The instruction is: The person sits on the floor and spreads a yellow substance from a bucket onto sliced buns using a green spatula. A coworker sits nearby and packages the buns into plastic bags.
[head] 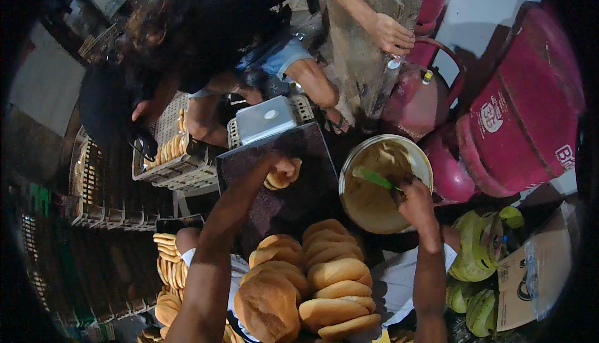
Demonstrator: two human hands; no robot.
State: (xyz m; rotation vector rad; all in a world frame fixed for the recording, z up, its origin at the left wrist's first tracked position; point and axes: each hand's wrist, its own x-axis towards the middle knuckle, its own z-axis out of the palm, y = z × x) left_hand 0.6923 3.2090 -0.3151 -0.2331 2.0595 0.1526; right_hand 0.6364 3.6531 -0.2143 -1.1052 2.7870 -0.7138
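My left hand [284,169] grips a round bun [277,183] over a dark rectangular tray [271,219]. The bun looks layered or split at its side, though my fingers hide part of it. In my right hand [415,199] is a green spatula [374,177], its blade inside a round bucket [345,202]. A brownish-cream spread [374,205] coats the bucket's bottom and walls. Close to my lap, two rows of golden buns [339,273] lean against one another, with a large dimpled bun [266,308] at the near left.
Opposite me a person [224,20] in a black shirt bends over, one hand [393,34] near the pink gas cylinders [416,95]. Clear plastic bags [266,118] lie beyond the tray. Plastic crates [187,167] with buns stand left; green cylinders [475,245] and a cardboard piece [529,273] lie right.
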